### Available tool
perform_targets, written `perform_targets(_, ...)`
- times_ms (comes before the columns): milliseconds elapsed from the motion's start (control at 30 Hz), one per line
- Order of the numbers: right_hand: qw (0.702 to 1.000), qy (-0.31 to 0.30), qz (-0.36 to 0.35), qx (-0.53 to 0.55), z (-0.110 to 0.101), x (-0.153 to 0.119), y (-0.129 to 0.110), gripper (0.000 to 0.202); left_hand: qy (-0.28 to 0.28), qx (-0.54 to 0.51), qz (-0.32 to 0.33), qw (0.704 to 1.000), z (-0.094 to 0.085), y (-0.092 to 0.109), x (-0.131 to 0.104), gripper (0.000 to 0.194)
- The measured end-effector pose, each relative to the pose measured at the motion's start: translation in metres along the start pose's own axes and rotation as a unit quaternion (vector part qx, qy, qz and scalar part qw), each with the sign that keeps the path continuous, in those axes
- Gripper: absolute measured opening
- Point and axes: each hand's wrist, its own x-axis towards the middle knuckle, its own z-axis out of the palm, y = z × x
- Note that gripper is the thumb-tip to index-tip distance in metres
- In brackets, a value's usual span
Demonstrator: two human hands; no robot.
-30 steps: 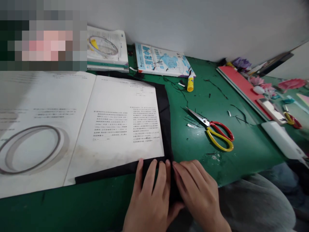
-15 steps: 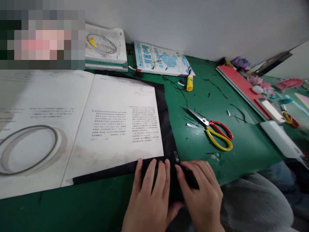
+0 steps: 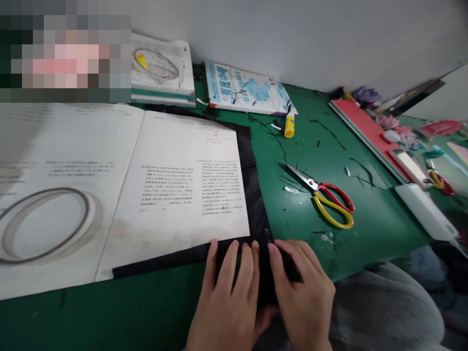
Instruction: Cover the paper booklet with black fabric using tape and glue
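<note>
A large printed paper sheet lies across the table, with black thin material bordering its right and lower edges. My left hand rests with its fingers stretched flat on the lower black border, close to the sheet's corner. Beside it, my right hand pinches the outer edge of the black material between thumb and fingers. A small shiny patch, perhaps clear tape, shows just above that pinch. Scissors with red and yellow handles lie partly open to the right of the sheet.
A ring sits on the sheet's left part. Behind are stacked books, a blue-white book and a yellow glue stick. A red board and a white device lie at right. Black scraps litter the green table.
My right thumb and fingers have closed together on the black edge, covering part of the shiny patch. My left hand stays pressed down. The whole view has shifted slightly.
</note>
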Motion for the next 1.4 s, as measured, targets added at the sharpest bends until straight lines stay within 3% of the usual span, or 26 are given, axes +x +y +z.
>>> perform_targets(300, 0.996, 0.015, -0.093, -0.009, 0.003, -0.001, -0.001, 0.008, 0.012, -0.001, 0.005, 1.0, 0.001, 0.001, -0.003, 0.053)
perform_targets(600, 0.959, -0.122, -0.241, -0.092, -0.012, 0.007, 0.016, 0.014, 0.023, -0.016, 0.001, 1.0, 0.004, 0.001, -0.006, 0.06)
perform_targets(733, 0.94, -0.145, -0.286, -0.121, -0.016, 0.01, 0.02, 0.02, 0.02, -0.02, 0.002, 1.0, 0.004, 0.0, -0.007, 0.062)
perform_targets(1067, 0.927, -0.147, -0.318, -0.134, -0.018, 0.019, 0.013, 0.029, 0.022, -0.02, -0.007, 1.0, 0.002, 0.001, -0.006, 0.065)
perform_targets(1400, 0.932, -0.154, -0.311, -0.107, -0.015, 0.012, 0.023, 0.023, 0.011, -0.022, -0.014, 1.0, 0.002, 0.002, -0.004, 0.064)
